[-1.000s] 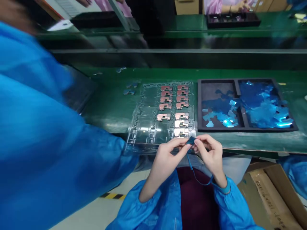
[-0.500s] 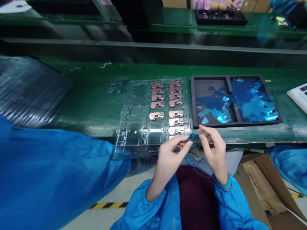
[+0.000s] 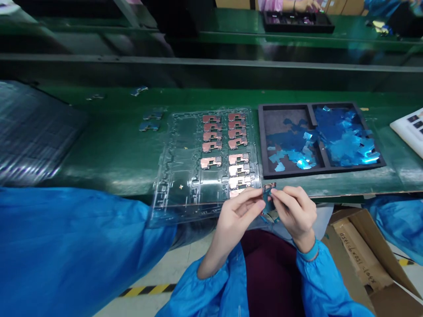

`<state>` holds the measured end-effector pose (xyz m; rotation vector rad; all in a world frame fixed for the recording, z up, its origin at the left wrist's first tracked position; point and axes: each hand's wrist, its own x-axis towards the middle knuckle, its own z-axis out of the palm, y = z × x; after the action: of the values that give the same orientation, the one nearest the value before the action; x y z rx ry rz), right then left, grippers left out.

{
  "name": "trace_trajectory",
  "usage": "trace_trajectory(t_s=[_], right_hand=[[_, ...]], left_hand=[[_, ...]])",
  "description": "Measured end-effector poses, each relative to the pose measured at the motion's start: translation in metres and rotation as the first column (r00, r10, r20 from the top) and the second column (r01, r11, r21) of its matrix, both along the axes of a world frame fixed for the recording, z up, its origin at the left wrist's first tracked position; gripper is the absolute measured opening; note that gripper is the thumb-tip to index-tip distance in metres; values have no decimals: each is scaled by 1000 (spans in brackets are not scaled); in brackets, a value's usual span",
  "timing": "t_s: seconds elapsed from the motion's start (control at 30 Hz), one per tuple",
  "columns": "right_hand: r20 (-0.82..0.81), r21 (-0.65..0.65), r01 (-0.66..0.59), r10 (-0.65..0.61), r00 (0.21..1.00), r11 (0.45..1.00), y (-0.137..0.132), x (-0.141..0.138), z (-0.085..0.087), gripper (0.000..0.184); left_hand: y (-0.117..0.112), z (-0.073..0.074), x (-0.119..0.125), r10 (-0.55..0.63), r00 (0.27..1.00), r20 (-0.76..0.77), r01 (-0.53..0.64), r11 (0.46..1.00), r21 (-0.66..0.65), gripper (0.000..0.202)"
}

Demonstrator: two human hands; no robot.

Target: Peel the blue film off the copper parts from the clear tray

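We see the person's bare left hand (image 3: 239,215) and right hand (image 3: 295,215) close together at the near edge of the green conveyor belt (image 3: 109,163), both clenched in a fingertip pinch on one small copper part (image 3: 269,187). A strip of blue film (image 3: 268,203) hangs below the part; we can't tell exactly how it's attached. The part sits just past the belt edge, between the near corner of a clear blister tray (image 3: 172,207) and a black foam tray (image 3: 264,145).

The blister tray holds copper plates (image 3: 211,136) in two columns, with a gap in the left column; the left hand is just over the lowest plate in the right column, partly hiding it. The foam tray has two compartments, both holding loose blue film scraps (image 3: 346,141), with more in the right one. Left of the blister tray lie small blue pieces (image 3: 148,126) directly on the belt.

A big blue sleeve (image 3: 72,237) from another person comes in at the left, well apart from the hands. The person's own blue sleeves (image 3: 330,281) cover both forearms. A cardboard box (image 3: 360,251) is on the floor at lower right — across the belt, a co-worker's hands (image 3: 306,5) are over a black tray (image 3: 297,22).
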<state>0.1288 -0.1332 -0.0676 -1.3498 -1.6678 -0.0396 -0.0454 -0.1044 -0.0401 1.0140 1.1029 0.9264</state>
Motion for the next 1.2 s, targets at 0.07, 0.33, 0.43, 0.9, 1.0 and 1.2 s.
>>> trace_trajectory(t_s=[0.07, 0.33, 0.43, 0.9, 1.0, 1.2], right_hand=[[37, 4, -64, 64, 997, 998, -2, 3, 0, 28], [136, 41, -216, 209, 968, 976, -9, 11, 4, 30], [44, 43, -291, 289, 956, 956, -15, 14, 2, 35], [-166, -198, 323, -356, 919, 925, 88, 63, 6, 25], [70, -232, 367, -361, 930, 901, 106, 69, 6, 36], [-250, -362, -225, 138, 958, 904, 54, 6, 17, 35]], left_hand=[[2, -4, 0, 35, 995, 91, -27, 996, -86, 31], [16, -13, -1, 62, 935, 349, 29, 968, -250, 30], [19, -13, -1, 97, 926, 364, 4, 964, -266, 25], [29, -9, 3, 330, 929, 169, -315, 943, -109, 26], [25, -8, 0, 312, 948, 63, -311, 950, -28, 25], [23, -10, -8, 149, 989, -17, -145, 979, 145, 19]])
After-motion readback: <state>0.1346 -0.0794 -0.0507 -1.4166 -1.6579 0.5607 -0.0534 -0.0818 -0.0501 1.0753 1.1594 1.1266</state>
